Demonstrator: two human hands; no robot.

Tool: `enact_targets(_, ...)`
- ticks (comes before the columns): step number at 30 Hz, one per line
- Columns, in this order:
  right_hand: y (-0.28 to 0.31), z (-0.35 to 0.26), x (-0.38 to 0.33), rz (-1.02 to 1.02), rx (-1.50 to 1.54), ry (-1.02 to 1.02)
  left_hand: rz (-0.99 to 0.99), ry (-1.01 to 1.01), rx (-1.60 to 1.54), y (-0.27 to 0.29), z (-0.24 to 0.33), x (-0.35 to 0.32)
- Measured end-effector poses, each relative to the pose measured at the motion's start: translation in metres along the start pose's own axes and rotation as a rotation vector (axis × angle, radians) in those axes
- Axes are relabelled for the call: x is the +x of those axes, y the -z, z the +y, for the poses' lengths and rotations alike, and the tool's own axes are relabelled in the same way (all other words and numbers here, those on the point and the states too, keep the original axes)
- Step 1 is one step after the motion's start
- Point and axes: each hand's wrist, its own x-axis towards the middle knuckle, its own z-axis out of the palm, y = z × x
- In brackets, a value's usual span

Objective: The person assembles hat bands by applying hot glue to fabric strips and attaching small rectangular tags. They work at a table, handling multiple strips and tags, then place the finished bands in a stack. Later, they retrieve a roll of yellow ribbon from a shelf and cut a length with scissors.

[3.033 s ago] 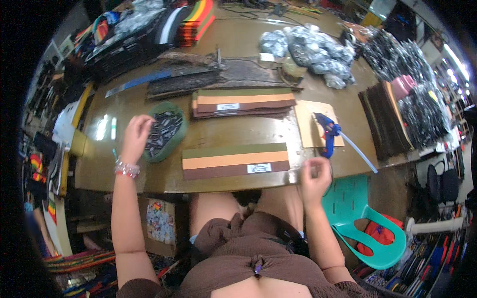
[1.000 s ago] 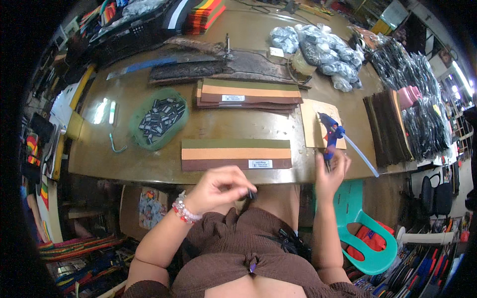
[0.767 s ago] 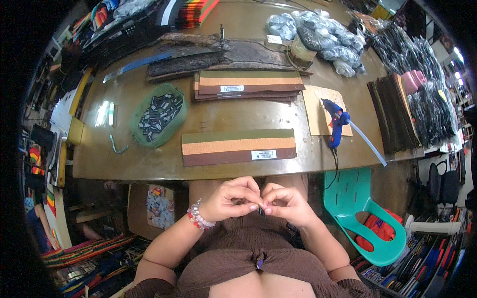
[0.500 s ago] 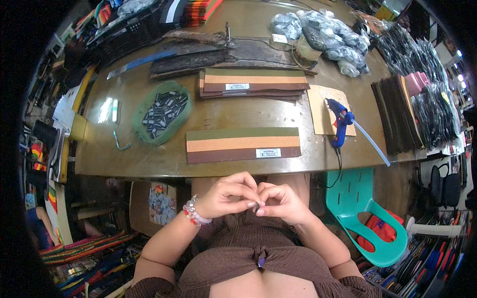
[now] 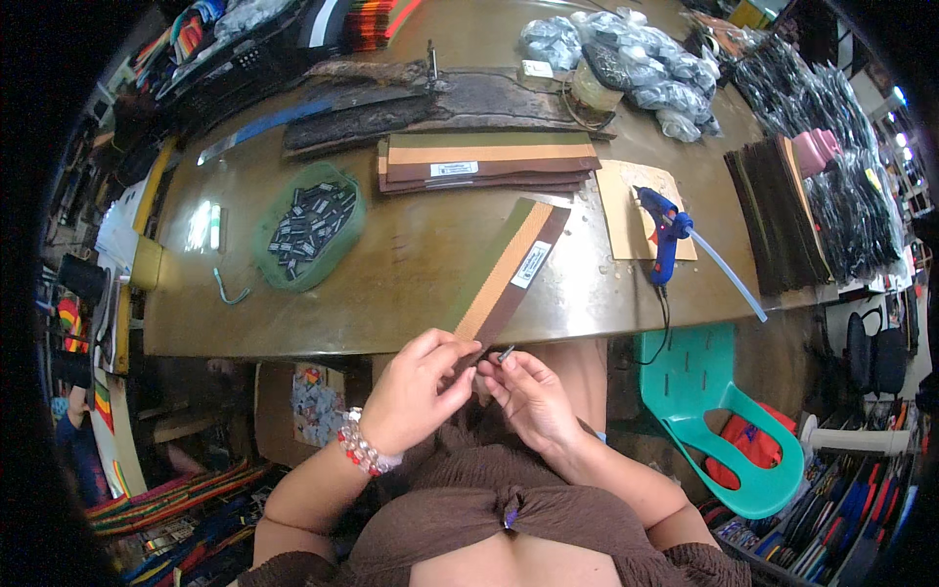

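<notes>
A striped fabric strap (image 5: 501, 269) in green, tan and brown, with a white label, slants across the table's front edge. My left hand (image 5: 423, 386) is closed on its near end, fingers over the fabric. Close beside that end, my right hand (image 5: 533, 396) pinches a small dark metal clip (image 5: 506, 352) between thumb and fingers. Similar metal pieces (image 5: 315, 220) fill a green plastic tub (image 5: 355, 230) at the left. Behind the strap lies a stack of matching striped straps (image 5: 489, 161).
On the right, a blue glue gun (image 5: 665, 235) with a long glue stick rests on a tan board (image 5: 621, 210), its cord hanging over the edge. Beyond are dark straps (image 5: 773, 215) and bagged items (image 5: 675, 83). A green plastic chair (image 5: 690, 372) stands below.
The strap that lay flat across the table is now turned aslant, its near end in my left hand. My hands have moved slightly apart, and the clip shows in my right fingers.
</notes>
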Motion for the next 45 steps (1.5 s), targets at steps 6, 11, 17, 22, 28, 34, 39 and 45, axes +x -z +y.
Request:
enact_targets(6,-0.01,0.0,0.003,-0.079,0.042,-0.006,0.057,0.054,-0.19,-0.003,0.018,0.003)
enact_targets(11,-0.015,0.0,0.005,-0.072,0.003,-0.009,0.065,0.03,-0.185,-0.003,0.013,0.002)
enact_targets(17,-0.019,-0.001,0.008,-0.038,0.008,-0.033,0.09,0.039,-0.2,-0.003,0.013,0.001)
enact_targets(22,-0.022,-0.003,0.007,-0.053,0.008,-0.039,0.086,0.032,-0.192,-0.002,0.012,0.001)
enact_targets(28,-0.021,-0.008,0.013,-0.079,-0.03,-0.053,0.079,0.037,-0.173,-0.002,0.016,0.003)
enact_targets(34,-0.043,-0.017,0.01,0.002,-0.427,0.03,0.12,-0.005,0.169,0.011,0.02,0.015)
enact_targets(39,-0.066,-0.049,0.002,0.005,-1.632,1.033,0.153,-0.143,0.526,0.027,0.026,0.014)
enact_targets(45,-0.067,-0.061,0.033,-0.487,-2.006,1.137,0.123,-0.292,0.59,0.031,0.02,0.015)
